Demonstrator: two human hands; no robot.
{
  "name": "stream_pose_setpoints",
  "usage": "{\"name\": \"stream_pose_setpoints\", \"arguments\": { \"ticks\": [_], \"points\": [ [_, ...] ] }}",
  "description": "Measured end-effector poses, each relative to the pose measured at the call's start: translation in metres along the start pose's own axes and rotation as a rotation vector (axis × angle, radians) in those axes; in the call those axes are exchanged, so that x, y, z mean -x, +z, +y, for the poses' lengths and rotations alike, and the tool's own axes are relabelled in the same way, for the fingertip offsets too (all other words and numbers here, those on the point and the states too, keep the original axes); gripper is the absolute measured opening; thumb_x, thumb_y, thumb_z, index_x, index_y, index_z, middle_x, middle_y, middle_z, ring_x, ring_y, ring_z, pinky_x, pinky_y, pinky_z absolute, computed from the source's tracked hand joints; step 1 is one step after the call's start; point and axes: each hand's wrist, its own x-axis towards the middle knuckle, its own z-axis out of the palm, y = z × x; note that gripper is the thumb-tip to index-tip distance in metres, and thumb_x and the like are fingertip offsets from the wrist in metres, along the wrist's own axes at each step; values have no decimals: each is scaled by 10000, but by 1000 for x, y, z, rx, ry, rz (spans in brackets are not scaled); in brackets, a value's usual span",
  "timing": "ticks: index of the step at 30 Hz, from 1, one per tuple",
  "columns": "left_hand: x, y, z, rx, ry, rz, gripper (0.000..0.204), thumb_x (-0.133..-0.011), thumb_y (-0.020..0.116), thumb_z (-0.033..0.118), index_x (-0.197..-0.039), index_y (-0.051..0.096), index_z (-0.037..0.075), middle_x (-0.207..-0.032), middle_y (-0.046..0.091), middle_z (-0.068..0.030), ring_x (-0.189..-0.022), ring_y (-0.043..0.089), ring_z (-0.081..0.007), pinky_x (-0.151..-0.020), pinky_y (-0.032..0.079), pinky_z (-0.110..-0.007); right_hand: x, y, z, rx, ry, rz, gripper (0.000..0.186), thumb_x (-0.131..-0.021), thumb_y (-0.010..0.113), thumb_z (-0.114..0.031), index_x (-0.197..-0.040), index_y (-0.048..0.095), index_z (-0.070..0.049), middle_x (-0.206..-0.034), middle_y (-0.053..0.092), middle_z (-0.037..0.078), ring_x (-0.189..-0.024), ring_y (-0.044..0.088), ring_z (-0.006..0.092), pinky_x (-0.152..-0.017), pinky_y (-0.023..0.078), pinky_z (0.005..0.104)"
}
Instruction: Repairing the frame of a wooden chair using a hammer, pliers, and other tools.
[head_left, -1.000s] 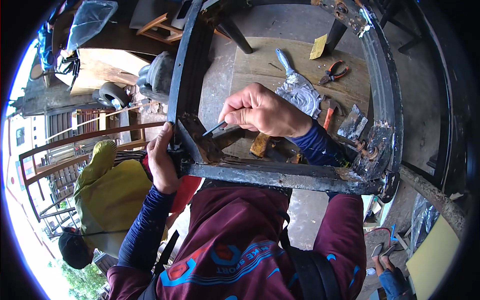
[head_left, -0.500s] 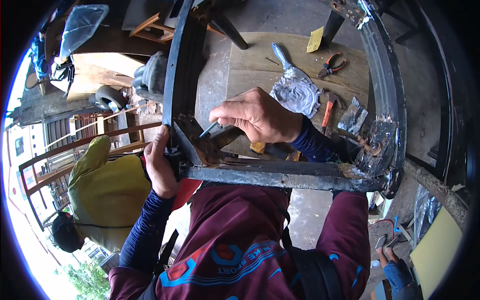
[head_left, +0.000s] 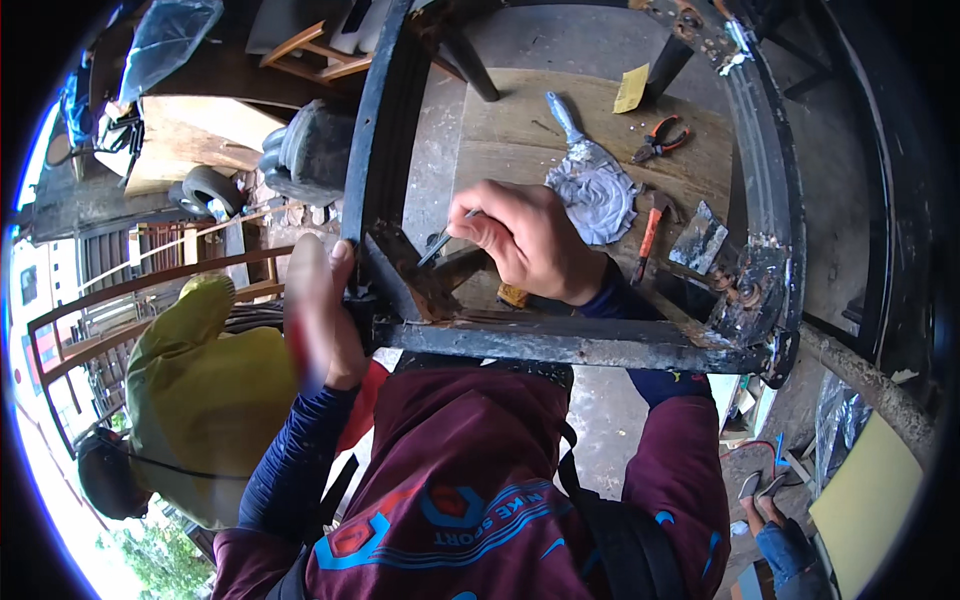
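A dark, worn chair-like frame (head_left: 560,343) with legs lies across in front of me, its paint chipped. My right hand (head_left: 525,235) reaches up through it and pinches a thin, pale bluish rod (head_left: 436,247). The rod slants down to the diagonal corner brace (head_left: 408,273) at the frame's near left corner; I cannot tell whether its tip touches. Just outside that corner is my left hand (head_left: 330,325), fingers stretched upward and partly smeared by motion. Its thumb lies close to the frame's left rail (head_left: 378,130).
Below the frame, a wooden board (head_left: 500,130) carries a blue-handled brush (head_left: 563,115) by a crumpled cloth (head_left: 592,190), pliers (head_left: 662,140), a hammer (head_left: 652,235) and a scraper-like plate (head_left: 698,238). A person in yellow (head_left: 205,400) is at left; tyres (head_left: 212,188) lie beyond.
My left hand has come off the frame corner, its fingers straightening. The right hand and rod have shifted slightly right, and the frame's near left corner has shifted a little right and up.
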Motion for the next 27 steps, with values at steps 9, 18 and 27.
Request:
{"name": "stream_pose_setpoints", "arguments": {
  "ticks": [9, 18, 27],
  "points": [
    [-1, -9, 4, 1, -93, -72, 353, -1052, 546, 355, -1046, 683, 30, -852, 676, -35, -720, 621, -107, -700, 493, -251, 11, -23, 26, 409, -431, -138, 458, -937, 626, -52, -1380, 545, 29, -1081, 697, 160, -873, 691, 249, -774, 585, 359],
    [1, -16, -5, -63, 39, -12, 295, -1064, 555, 293, -1209, 665, 61, -944, 701, -31, -831, 685, -127, -761, 558, -266, 3, 3, 68, 275, -644, 95, 409, -854, 746, -55, -1233, 602, 0, -1162, 695, 187, -755, 663, 208, -644, 554, 348],
    [7, -14, -1, 38, 51, -19, 290, -1077, 536, 258, -1180, 649, 11, -1075, 656, -35, -953, 615, -107, -870, 485, -269, 10, -23, 60, -44, -433, -278, 597, -853, 678, 70, -1429, 525, 28, -1246, 689, 221, -920, 733, 277, -801, 628, 384]
  ]
}}
